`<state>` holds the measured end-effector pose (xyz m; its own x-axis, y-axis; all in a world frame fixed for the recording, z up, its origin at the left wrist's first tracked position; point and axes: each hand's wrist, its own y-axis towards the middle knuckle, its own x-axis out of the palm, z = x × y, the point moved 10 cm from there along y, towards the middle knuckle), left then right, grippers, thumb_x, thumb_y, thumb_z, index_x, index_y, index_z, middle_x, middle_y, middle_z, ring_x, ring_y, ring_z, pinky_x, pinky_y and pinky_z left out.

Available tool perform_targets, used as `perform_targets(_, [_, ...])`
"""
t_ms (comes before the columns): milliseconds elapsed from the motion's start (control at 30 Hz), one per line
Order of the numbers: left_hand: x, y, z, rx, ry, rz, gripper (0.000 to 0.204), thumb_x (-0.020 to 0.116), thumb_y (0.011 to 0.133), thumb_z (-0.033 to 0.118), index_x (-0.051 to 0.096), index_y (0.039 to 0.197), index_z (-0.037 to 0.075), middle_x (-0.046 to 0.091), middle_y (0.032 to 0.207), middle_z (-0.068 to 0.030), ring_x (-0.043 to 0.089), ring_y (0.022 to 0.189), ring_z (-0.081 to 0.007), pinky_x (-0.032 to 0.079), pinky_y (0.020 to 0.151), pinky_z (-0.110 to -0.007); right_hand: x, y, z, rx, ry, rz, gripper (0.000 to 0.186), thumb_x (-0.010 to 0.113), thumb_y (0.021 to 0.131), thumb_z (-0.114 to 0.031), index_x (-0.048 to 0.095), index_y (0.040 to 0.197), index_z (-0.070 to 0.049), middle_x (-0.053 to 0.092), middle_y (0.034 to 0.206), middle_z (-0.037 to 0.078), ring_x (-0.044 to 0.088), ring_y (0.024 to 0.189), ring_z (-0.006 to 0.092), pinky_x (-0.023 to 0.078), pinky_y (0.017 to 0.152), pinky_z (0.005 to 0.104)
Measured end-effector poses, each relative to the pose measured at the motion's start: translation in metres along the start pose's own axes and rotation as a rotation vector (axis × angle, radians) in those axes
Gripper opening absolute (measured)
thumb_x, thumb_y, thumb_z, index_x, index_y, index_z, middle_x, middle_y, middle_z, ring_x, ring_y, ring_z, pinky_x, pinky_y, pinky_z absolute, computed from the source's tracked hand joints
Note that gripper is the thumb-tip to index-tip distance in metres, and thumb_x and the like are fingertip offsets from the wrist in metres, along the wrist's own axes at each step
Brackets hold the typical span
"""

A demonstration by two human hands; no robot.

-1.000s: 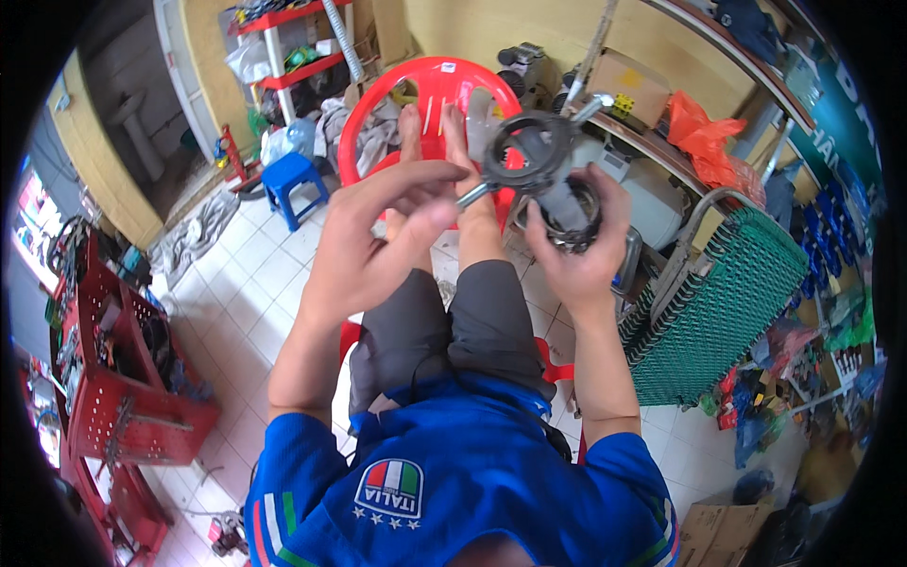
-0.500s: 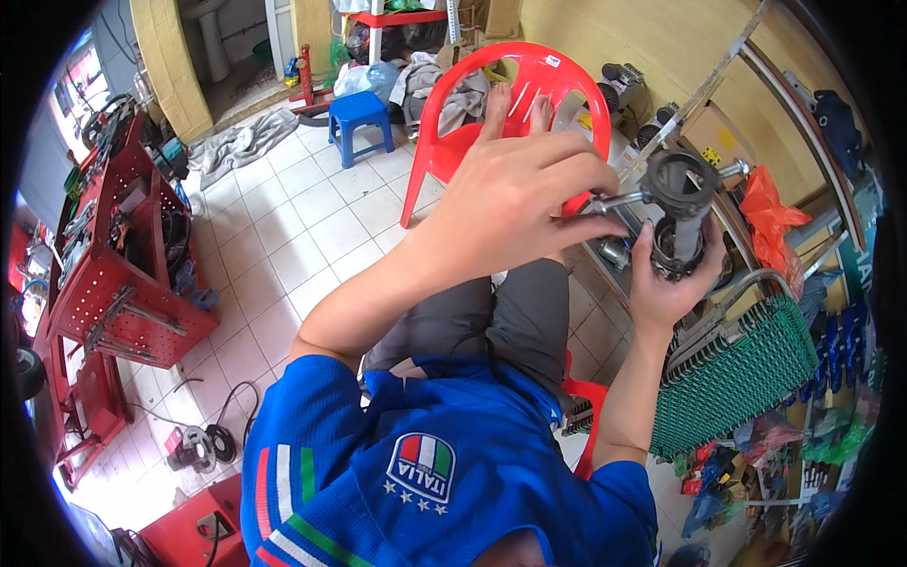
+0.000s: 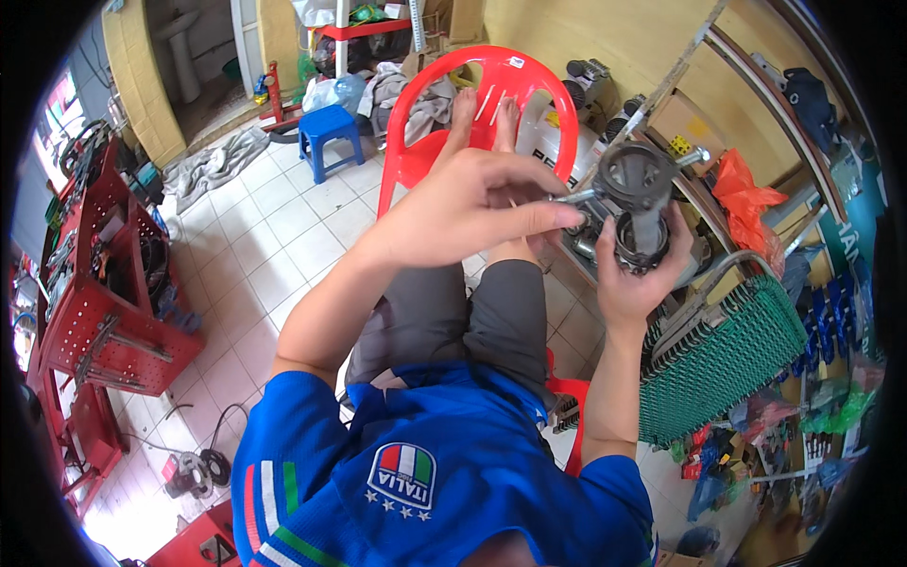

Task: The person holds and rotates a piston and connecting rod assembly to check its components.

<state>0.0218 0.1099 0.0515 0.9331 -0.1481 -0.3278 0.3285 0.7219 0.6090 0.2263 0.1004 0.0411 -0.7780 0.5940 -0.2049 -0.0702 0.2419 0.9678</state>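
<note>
My right hand [image 3: 635, 283] supports a dark metal assembly [image 3: 646, 231] right of centre in the upper half of the frame. The fingers of this hand are closed around its lower ring [image 3: 635, 257], with the thumb on the near left side and the others on the right. The assembly is held clear of the floor. Its upper ring [image 3: 631, 184] faces up toward the camera, and a grey shaft joins the two rings. A bright threaded rod [image 3: 693, 157] projects from the upper ring to the right; a thin rod [image 3: 578, 197] projects to the left.

My left hand [image 3: 477, 208] is at the left end of the thin rod. Its fingers stand narrow, index above the rod and thumb below; the view is too poor to tell whether they press on it.

My bare feet [image 3: 463, 111] rest on a red plastic chair [image 3: 567, 118] at top centre. A blue stool [image 3: 329, 130] stands to the left of the chair on white floor tiles [image 3: 250, 274]. A red perforated tool cart [image 3: 142, 354] occupies the left side of the frame. A green woven lounger [image 3: 727, 364] is at the right, below an orange plastic bag [image 3: 742, 194].
</note>
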Motion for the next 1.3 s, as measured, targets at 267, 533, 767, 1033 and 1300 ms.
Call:
perform_targets(267, [-0.005,-0.006,0.033,0.21,0.274,0.192,0.025,0.08,0.085,0.016,0.069,0.099,-0.002,0.073,0.092,-0.0124,0.071,0.077,-0.0208,0.055,0.071,-0.032,0.0,0.0,0.002,0.02,-0.002,-0.022,0.079,0.083,0.073,-0.002,0.044,0.142,0.002,0.055,0.123,0.018,0.06,0.11,0.0288,0.05,0.097,0.0382])
perform_targets(533, [0.023,-0.002,-0.013,-0.311,-0.49,-0.213,0.042,0.054,0.105,0.036,0.069,0.104,-0.003,0.073,0.094,-0.0137,0.07,0.079,-0.0193,0.054,0.066,-0.029,-0.003,0.002,0.0,-0.028,0.048,-0.001,0.082,0.083,0.071,-0.001,0.043,0.142,0.002,0.054,0.123,0.019,0.06,0.111,0.0306,0.05,0.097,0.0398])
perform_targets(767, [-0.002,-0.015,0.045,0.441,0.563,0.332,0.033,0.086,0.074,0.003,0.071,0.104,0.003,0.073,0.099,-0.0106,0.068,0.078,-0.0167,0.053,0.067,-0.03,0.001,0.004,-0.002,-0.046,-0.042,-0.043,0.08,0.082,0.077,-0.001,0.038,0.143,0.005,0.054,0.119,0.018,0.059,0.108,0.0263,0.048,0.095,0.0362])
perform_targets(1033, [0.007,-0.001,-0.023,-0.158,-0.288,-0.028,0.041,0.054,0.104,0.033,0.069,0.104,-0.005,0.073,0.101,-0.0088,0.07,0.079,-0.0183,0.054,0.069,-0.031,-0.001,0.003,0.0,-0.052,-0.001,-0.011,0.08,0.082,0.077,-0.002,0.038,0.144,0.005,0.054,0.12,0.018,0.058,0.11,0.0267,0.047,0.097,0.0368])
perform_targets(1300, [-0.004,-0.007,0.029,0.278,0.263,0.237,0.024,0.077,0.088,0.012,0.07,0.105,-0.002,0.073,0.098,-0.0111,0.071,0.08,-0.0174,0.055,0.068,-0.029,-0.003,0.002,0.0,-0.046,0.008,0.011,0.08,0.082,0.075,-0.001,0.039,0.143,0.004,0.055,0.12,0.019,0.059,0.11,0.0282,0.048,0.096,0.038])
